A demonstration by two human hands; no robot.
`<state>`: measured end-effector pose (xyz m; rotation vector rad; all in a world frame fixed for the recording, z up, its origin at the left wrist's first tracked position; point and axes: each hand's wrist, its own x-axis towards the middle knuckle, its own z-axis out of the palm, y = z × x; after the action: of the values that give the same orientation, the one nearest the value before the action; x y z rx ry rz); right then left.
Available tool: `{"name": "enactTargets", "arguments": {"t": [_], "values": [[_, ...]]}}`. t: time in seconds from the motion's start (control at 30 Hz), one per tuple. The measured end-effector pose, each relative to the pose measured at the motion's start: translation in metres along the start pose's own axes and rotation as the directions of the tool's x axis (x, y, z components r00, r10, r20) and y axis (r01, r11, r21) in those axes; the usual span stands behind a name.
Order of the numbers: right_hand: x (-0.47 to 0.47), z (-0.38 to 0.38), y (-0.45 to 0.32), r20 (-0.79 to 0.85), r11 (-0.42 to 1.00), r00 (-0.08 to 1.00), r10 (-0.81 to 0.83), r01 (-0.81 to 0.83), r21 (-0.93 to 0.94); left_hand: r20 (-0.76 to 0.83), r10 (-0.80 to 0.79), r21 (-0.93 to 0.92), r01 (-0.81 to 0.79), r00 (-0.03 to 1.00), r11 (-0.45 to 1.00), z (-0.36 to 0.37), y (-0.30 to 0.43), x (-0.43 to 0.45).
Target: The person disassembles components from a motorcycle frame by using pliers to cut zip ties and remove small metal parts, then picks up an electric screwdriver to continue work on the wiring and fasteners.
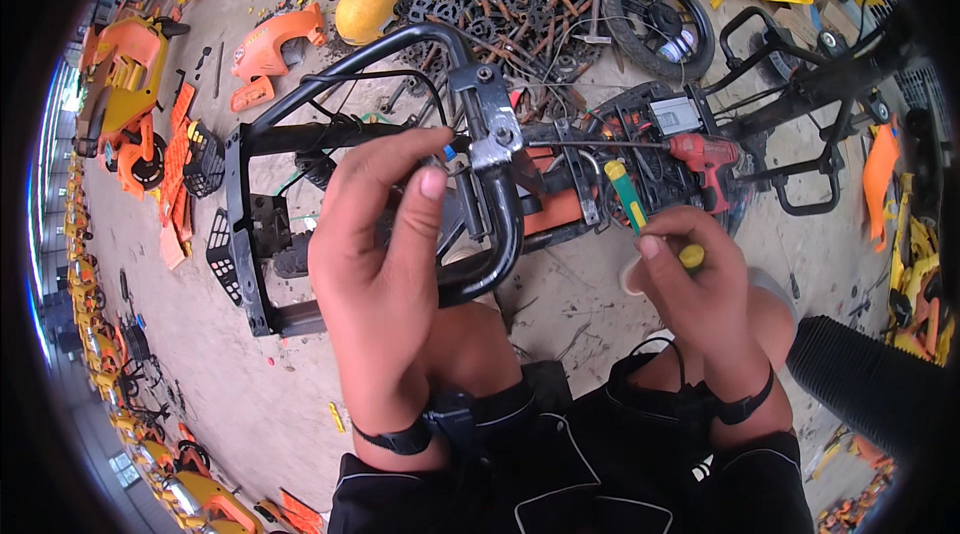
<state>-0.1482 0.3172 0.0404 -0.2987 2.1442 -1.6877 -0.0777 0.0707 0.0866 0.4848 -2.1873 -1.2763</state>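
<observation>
My left hand (379, 234) is raised over the black tubular scooter frame (506, 234), its thumb and forefinger pinched around a small dark part (431, 162) that is mostly covered. Just beyond the fingertips is a scuffed metal clamp bracket (491, 117) with bolts, fixed to the tube. In my right hand (694, 271) is a green-and-yellow tool handle (628, 200); a second yellow end shows beneath the fingers, and I see no shaft. A red cordless drill (703, 159) rests on the frame beyond the right hand, its long bit (600, 145) reaching toward the bracket.
A heap of rusty shafts and sprockets (510, 1) lies behind the frame, with a hammer (596, 8) and a tyred wheel (658, 23) beside it. Orange body panels (277, 46) and a yellow dome-shaped part (367, 11) are at the left. A black ribbed object (862, 376) stands at right.
</observation>
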Motion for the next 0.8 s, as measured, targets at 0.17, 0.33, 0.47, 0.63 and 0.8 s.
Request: {"name": "enactTargets", "arguments": {"t": [0.17, 0.33, 0.47, 0.63, 0.8], "values": [[0.004, 0.0, -0.004, 0.02, 0.998, 0.999, -0.038, 0.039, -0.057, -0.041, -0.029, -0.172, 0.022, 0.999, 0.985, 0.0, -0.003, -0.002], [0.026, 0.008, 0.008, 0.046, 0.945, 0.951, -0.307, 0.31, -0.103, -0.085, -0.027, -0.205, 0.009, 0.996, 0.979, 0.006, 0.004, 0.008], [0.04, 0.02, 0.009, 0.047, 0.922, 0.93, -0.364, 0.367, -0.12, -0.057, 0.026, -0.163, -0.035, 0.998, 0.986, 0.02, 0.017, 0.015], [0.045, 0.029, 0.0, 0.083, 0.953, 0.952, -0.296, 0.3, -0.042, -0.055, 0.079, -0.029, -0.081, 0.995, 0.996, 0.037, 0.009, 0.01], [0.048, 0.032, 0.0, 0.096, 0.921, 0.925, -0.369, 0.377, -0.095, -0.034, 0.079, -0.094, -0.082, 0.996, 0.992, 0.035, 0.001, 0.01]]}}
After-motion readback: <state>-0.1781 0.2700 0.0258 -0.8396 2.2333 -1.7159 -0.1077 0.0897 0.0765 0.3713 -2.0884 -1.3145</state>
